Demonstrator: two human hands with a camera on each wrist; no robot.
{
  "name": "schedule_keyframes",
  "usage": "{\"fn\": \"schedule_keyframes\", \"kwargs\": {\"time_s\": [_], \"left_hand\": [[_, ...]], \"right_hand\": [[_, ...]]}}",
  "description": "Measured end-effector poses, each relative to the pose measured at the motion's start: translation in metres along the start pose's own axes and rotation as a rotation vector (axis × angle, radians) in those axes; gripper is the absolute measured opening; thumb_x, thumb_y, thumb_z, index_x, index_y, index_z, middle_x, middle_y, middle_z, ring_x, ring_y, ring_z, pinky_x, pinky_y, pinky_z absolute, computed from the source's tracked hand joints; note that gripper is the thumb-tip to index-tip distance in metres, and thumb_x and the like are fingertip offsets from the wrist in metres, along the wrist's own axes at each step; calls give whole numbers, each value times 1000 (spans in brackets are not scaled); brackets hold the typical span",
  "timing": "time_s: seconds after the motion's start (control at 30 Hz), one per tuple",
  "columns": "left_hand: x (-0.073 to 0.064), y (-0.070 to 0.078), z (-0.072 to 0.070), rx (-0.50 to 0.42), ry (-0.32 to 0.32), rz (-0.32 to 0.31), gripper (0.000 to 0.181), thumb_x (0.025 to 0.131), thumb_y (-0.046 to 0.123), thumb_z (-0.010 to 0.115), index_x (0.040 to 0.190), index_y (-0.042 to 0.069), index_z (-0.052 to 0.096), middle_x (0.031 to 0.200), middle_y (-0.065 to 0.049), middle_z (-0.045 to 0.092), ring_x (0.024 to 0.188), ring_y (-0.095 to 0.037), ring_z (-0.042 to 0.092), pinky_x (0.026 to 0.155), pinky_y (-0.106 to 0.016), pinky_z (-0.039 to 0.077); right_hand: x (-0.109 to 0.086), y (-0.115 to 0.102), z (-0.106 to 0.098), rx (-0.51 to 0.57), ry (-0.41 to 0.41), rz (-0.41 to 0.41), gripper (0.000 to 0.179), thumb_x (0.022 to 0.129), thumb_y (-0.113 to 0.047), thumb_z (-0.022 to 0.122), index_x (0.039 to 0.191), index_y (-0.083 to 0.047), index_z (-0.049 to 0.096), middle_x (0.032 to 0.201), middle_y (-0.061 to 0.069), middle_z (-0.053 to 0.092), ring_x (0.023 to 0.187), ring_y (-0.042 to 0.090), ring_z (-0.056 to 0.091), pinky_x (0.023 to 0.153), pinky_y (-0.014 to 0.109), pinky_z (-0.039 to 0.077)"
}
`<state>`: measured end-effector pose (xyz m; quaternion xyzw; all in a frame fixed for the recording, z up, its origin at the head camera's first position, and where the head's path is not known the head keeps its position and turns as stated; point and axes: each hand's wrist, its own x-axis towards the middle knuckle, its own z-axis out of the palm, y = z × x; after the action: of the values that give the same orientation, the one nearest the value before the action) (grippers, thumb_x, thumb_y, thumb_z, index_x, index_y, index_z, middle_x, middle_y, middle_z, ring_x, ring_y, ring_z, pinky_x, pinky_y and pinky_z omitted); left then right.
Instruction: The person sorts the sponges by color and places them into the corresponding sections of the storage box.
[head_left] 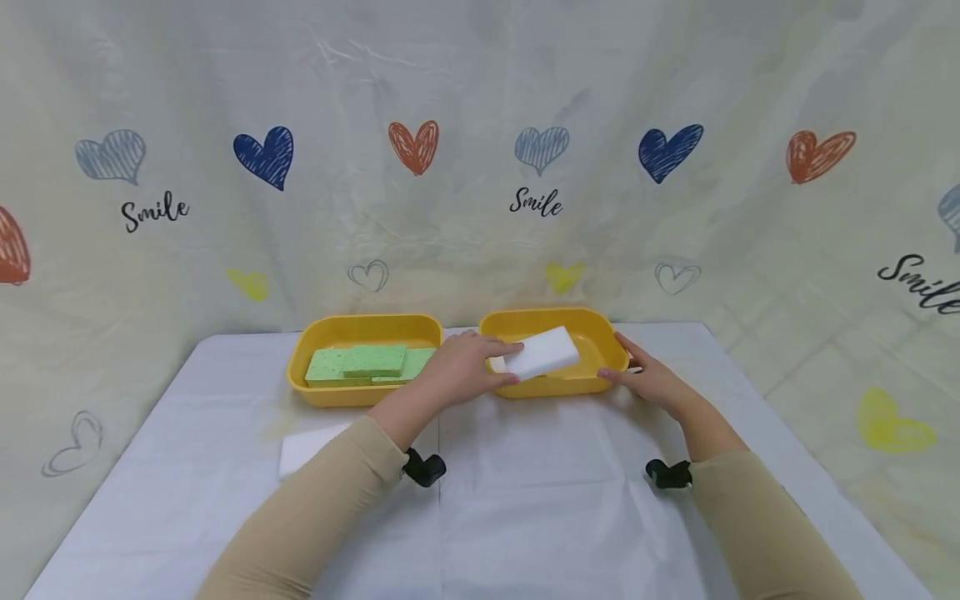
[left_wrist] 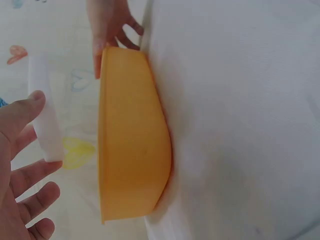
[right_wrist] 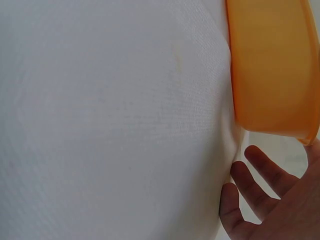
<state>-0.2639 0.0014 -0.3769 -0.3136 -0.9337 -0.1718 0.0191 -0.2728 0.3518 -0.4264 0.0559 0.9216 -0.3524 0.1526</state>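
Note:
My left hand [head_left: 468, 367] pinches a white foam sponge block [head_left: 543, 352] between thumb and fingers. The block is tilted over the right-hand yellow tray [head_left: 585, 385]. In the left wrist view the white block [left_wrist: 46, 115] shows edge-on, beside the tray's rim and apart from it. My right hand [head_left: 652, 383] grips the right end of that tray, thumb at the front rim and index finger at the far side. The right wrist view shows its other fingers [right_wrist: 260, 195] spread below the tray's end [right_wrist: 275, 75].
Left of this tray stands another yellow tray [head_left: 360, 398] with several green sponges [head_left: 375, 361] in it. A white block [head_left: 303, 450] lies on the white-covered table [head_left: 540, 517], partly hidden by my left forearm. A heart-printed curtain [head_left: 465, 75] hangs behind.

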Motion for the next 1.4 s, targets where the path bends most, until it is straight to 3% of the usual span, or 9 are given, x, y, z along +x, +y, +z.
{"fn": "schedule_keyframes", "kwargs": {"time_s": [0.3,0.57,0.83,1.13,1.4], "left_hand": [[57,19,21,-13,-61,-115,58,87,57,69,141,44,52,136,8,61,121,-18,57,94,-34,49],[89,36,38,56,-126,-182,57,87,58,68,141,46,52,135,3,63,120,-19,57,95,-37,46],[105,49,50,80,-142,-205,55,88,57,68,140,43,55,137,5,60,125,-20,54,107,-46,37],[115,50,67,66,-175,-273,54,87,54,70,138,40,58,141,12,56,135,-19,46,119,-53,19],[123,53,72,110,-194,-259,54,86,52,71,137,39,60,141,8,57,133,-26,48,118,-51,20]], "right_hand": [[-1,5,-1,18,-1,-10,103,85,-66,64,159,-38,-3,150,26,28,128,45,34,107,69,30],[0,9,0,36,-1,-19,102,85,-65,65,159,-39,-2,151,26,28,128,44,35,107,69,31],[-3,5,-3,28,1,-45,100,86,-65,64,159,-39,1,149,25,31,128,44,36,107,69,31],[-2,3,-4,39,5,-38,101,85,-65,66,159,-41,2,150,24,32,128,44,37,107,69,30],[-3,3,-4,48,17,-26,103,83,-64,68,159,-39,3,149,25,32,127,43,38,108,68,31]]}}
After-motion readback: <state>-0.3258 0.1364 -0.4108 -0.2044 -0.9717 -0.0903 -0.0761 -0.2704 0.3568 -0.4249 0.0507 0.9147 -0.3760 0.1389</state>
